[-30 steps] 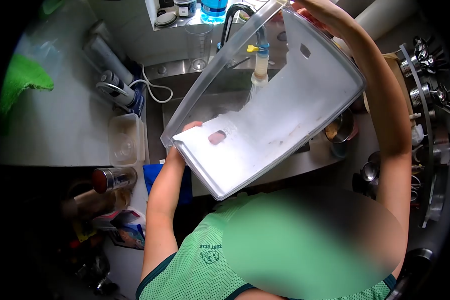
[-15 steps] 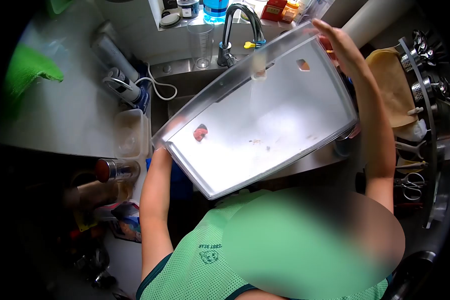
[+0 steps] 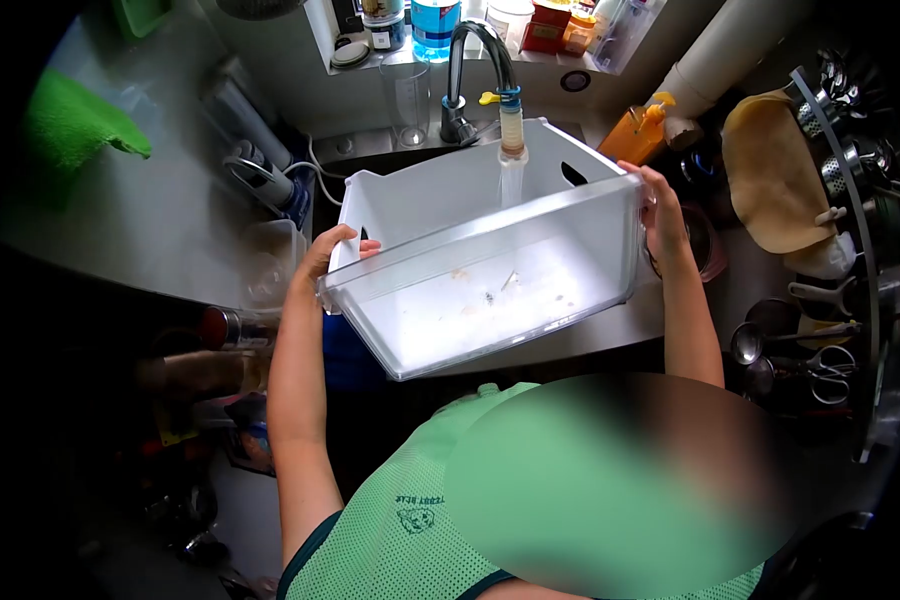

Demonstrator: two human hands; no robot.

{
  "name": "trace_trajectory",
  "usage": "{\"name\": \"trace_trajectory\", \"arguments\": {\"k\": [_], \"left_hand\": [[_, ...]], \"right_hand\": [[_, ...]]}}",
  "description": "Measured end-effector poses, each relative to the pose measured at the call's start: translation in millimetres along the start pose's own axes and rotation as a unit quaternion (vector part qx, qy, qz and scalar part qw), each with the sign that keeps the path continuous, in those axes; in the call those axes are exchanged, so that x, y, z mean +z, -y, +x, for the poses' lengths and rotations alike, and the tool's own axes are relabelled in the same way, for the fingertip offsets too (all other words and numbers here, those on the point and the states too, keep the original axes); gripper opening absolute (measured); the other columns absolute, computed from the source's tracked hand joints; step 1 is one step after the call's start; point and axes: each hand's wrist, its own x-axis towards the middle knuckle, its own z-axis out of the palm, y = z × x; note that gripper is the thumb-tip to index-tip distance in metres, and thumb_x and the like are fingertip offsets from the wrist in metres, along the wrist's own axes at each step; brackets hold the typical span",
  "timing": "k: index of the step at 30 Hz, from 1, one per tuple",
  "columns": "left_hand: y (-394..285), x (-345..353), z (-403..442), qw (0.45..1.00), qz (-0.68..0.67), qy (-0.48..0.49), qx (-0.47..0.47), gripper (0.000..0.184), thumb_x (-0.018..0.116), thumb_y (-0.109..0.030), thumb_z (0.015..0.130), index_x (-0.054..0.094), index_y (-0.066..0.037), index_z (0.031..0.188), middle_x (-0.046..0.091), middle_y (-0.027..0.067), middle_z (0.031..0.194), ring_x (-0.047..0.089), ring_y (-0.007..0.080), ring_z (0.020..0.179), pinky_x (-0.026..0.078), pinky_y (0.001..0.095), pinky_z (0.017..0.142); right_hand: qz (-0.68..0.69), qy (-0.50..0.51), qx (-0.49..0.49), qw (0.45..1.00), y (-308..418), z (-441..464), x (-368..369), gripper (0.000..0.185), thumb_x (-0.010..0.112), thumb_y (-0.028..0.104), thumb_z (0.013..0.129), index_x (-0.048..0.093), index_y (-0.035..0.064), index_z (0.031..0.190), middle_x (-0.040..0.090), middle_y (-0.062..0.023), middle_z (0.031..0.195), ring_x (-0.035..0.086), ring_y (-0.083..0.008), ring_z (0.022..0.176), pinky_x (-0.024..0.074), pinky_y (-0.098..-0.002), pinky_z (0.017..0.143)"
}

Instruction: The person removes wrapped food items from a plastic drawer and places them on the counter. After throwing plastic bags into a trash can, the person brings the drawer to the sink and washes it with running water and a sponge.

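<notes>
A large white bin with a clear front panel [image 3: 490,300] is held over the sink, tilted, its inside showing small brown bits on the bottom. My left hand [image 3: 332,252] grips its left side, the fingertips coming through the handle hole. On the right, my right hand [image 3: 660,205] is wrapped round the upper right corner by the clear panel. Water runs from the faucet [image 3: 511,125] into the bin, behind the clear panel. Most of the sink is hidden under the bin.
A clear measuring cup [image 3: 406,100] stands left of the faucet, an orange bottle [image 3: 635,130] right of it. A plastic container [image 3: 273,262] and a green cloth [image 3: 85,115] lie on the left. Utensils [image 3: 838,180] hang at the right, with scissors [image 3: 830,373].
The bin has turned more level and moved down under the faucet. My right hand has come down with it, and my left hand's fingers now show at the left handle hole.
</notes>
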Motion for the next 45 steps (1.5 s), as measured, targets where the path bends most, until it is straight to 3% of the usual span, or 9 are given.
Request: {"name": "trace_trajectory", "arguments": {"k": [6, 10, 17, 26, 32, 35, 37, 41, 45], "left_hand": [[3.0, -10.3, 22.1, 0.999, 0.013, 0.034, -0.007, 0.054, 0.048, -0.017, 0.068, 0.042, 0.016, 0.111, 0.055, 0.0211, 0.103, 0.061, 0.0265, 0.082, 0.052, 0.0366, 0.074], [-2.7, -8.4, 35.2, 0.999, 0.012, 0.023, 0.024, 0.051, 0.048, -0.014, 0.068, 0.042, 0.015, 0.109, 0.052, 0.0217, 0.106, 0.06, 0.0271, 0.084, 0.052, 0.0357, 0.073], [-11.1, -15.9, 70.5, 0.999, -0.007, 0.021, -0.047, 0.046, 0.048, -0.022, 0.076, 0.047, 0.009, 0.109, 0.057, 0.02, 0.101, 0.061, 0.0231, 0.083, 0.051, 0.0321, 0.07], [-19.3, -33.5, 72.3, 0.997, 0.03, 0.072, 0.03, 0.053, 0.05, -0.04, 0.083, 0.046, -0.005, 0.123, 0.059, 0.0134, 0.107, 0.06, 0.0222, 0.089, 0.048, 0.0344, 0.078], [-15.8, -22.6, 50.0, 0.993, -0.057, -0.054, 0.092, 0.048, 0.051, -0.036, 0.085, 0.049, -0.002, 0.119, 0.058, 0.0127, 0.109, 0.055, 0.019, 0.097, 0.042, 0.0288, 0.084], [-10.3, -4.7, 31.1, 0.858, 0.207, -0.246, 0.4, 0.037, 0.051, -0.023, 0.087, 0.054, 0.002, 0.114, 0.057, 0.016, 0.113, 0.054, 0.0217, 0.103, 0.04, 0.0299, 0.089], [-13.8, 67.5, -28.2, 0.779, 0.342, -0.28, 0.443, 0.034, 0.051, -0.023, 0.086, 0.057, -0.002, 0.111, 0.06, 0.0146, 0.107, 0.056, 0.0252, 0.1, 0.037, 0.0332, 0.094], [24.2, 154.3, -55.2, 0.597, 0.53, -0.133, 0.588, 0.033, 0.058, -0.023, 0.08, 0.059, -0.005, 0.108, 0.06, 0.0123, 0.105, 0.054, 0.0249, 0.103, 0.028, 0.0462, 0.101], [44.5, 220.9, -38.9, 0.56, 0.489, -0.133, 0.655, 0.032, 0.059, -0.036, 0.078, 0.06, -0.006, 0.086, 0.059, 0.0083, 0.083, 0.055, 0.0246, 0.079, 0.038, 0.0398, 0.084]], "right_hand": [[0.104, 0.058, 0.107, 0.987, -1.3, -13.5, -10.2, 0.042, 0.055, 0.036, 0.079, 0.061, 0.0041, 0.106, 0.06, -0.0055, 0.092, 0.052, -0.0152, 0.086, 0.038, -0.0243, 0.08], [-0.022, 0.129, 0.122, 0.984, -21.0, -6.6, -20.2, 0.029, 0.066, 0.018, 0.073, 0.06, -0.0006, 0.095, 0.054, -0.0009, 0.069, 0.045, -0.0065, 0.056, 0.0334, -0.0175, 0.048], [-0.074, 0.157, 0.185, 0.967, -36.3, -4.0, -10.7, 0.021, 0.055, 0.004, 0.068, 0.053, -0.0012, 0.088, 0.051, -0.002, 0.065, 0.044, -0.0073, 0.048, 0.0332, -0.0202, 0.04], [-0.054, 0.083, 0.229, 0.968, -32.5, -13.4, 2.6, 0.021, 0.056, 0.006, 0.065, 0.052, 0.0, 0.084, 0.051, -0.0042, 0.065, 0.047, -0.0095, 0.045, 0.0342, -0.0216, 0.035], [-0.006, 0.032, 0.226, 0.974, -20.4, -27.2, 14.8, 0.028, 0.056, 0.007, 0.066, 0.05, -0.0015, 0.091, 0.051, -0.0045, 0.069, 0.046, -0.0091, 0.045, 0.0352, -0.0204, 0.036], [0.011, 0.04, 0.228, 0.973, -18.3, -28.1, 15.3, 0.031, 0.055, 0.005, 0.066, 0.048, -0.0024, 0.096, 0.05, -0.0039, 0.07, 0.045, -0.008, 0.045, 0.0367, -0.0187, 0.037], [0.028, 0.036, 0.23, 0.972, -11.6, -32.1, 20.9, 0.031, 0.055, 0.005, 0.066, 0.048, -0.0024, 0.096, 0.05, -0.0038, 0.07, 0.045, -0.0073, 0.045, 0.0371, -0.0183, 0.037], [0.047, 0.064, 0.234, 0.969, -11.9, -28.6, 18.7, 0.031, 0.056, 0.003, 0.067, 0.046, -0.0025, 0.096, 0.051, -0.0042, 0.072, 0.046, -0.0064, 0.047, 0.0398, -0.0178, 0.038], [0.065, 0.028, 0.236, 0.969, 8.1, -39.1, 28.6, 0.031, 0.057, 0.002, 0.068, 0.046, -0.0021, 0.096, 0.052, -0.0051, 0.076, 0.051, -0.0076, 0.052, 0.0442, -0.0176, 0.043]]}}
